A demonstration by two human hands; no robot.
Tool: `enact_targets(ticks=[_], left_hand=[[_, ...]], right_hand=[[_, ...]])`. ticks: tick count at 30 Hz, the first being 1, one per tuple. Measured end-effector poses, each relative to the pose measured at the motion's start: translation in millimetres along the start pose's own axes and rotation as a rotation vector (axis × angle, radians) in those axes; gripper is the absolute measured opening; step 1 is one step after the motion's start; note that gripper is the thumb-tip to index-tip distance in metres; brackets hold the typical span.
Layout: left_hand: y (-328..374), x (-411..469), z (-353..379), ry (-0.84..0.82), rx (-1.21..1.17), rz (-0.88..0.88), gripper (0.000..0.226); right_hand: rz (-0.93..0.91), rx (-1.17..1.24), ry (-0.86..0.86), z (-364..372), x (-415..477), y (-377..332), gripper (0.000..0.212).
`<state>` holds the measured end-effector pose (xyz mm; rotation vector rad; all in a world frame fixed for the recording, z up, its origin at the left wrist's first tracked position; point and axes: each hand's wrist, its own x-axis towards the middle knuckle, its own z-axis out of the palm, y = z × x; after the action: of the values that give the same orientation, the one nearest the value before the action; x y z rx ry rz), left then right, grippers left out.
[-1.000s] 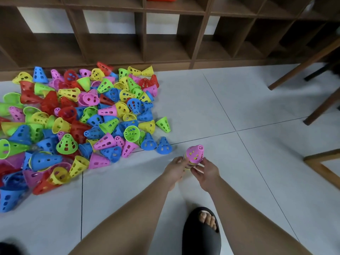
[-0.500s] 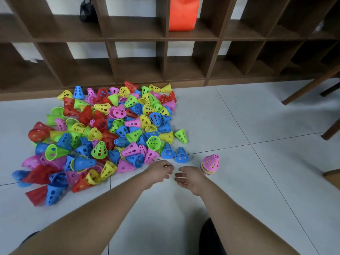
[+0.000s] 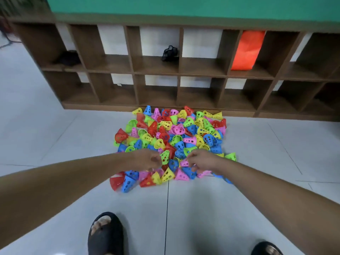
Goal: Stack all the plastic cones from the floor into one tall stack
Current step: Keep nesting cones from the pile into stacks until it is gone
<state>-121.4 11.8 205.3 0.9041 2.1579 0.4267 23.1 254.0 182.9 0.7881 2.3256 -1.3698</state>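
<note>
A heap of small perforated plastic cones (image 3: pixel 176 137) in red, blue, green, yellow and pink lies on the floor in front of a shelf unit. Both my arms stretch out over its near edge. My left hand (image 3: pixel 147 160) has its fingers curled against a green cone (image 3: pixel 165 157); whether it grips the cone is unclear. My right hand (image 3: pixel 201 161) hangs over the heap with fingers apart, fingertips on a pink cone (image 3: pixel 184 163). The stack with the pink cone on top is not visible; my right forearm covers the floor to the right of the heap.
A brown cubby shelf (image 3: pixel 132 70) runs along the back, holding an orange bag (image 3: pixel 245 50) and a dark object (image 3: pixel 170 53). My feet in black sandals (image 3: pixel 105 234) stand on the pale tiled floor (image 3: pixel 202 208) near the bottom edge.
My hands let go of the pink-topped stack on the floor. They then moved left to the heap. My view has risen and pulled back, showing more of the shelf.
</note>
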Motion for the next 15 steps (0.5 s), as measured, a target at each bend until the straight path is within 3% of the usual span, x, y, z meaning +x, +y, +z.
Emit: enact_targets(ticks=[5, 10, 15], left_hand=[[-60, -82, -45, 0.053, 0.031, -0.045, 0.01], [-142, -129, -57, 0.135, -0.075, -0.138, 0.014], [-186, -131, -38, 0.193, -0.215, -0.214, 0.016]], right_hand=[[-0.16, -0.293, -0.171, 24, -15, -91, 0.022], [-0.174, -0.594, -0.262, 41, -27, -146, 0.025], [-0.206, -0.662, -0.338, 52, -31, -172, 0.028]])
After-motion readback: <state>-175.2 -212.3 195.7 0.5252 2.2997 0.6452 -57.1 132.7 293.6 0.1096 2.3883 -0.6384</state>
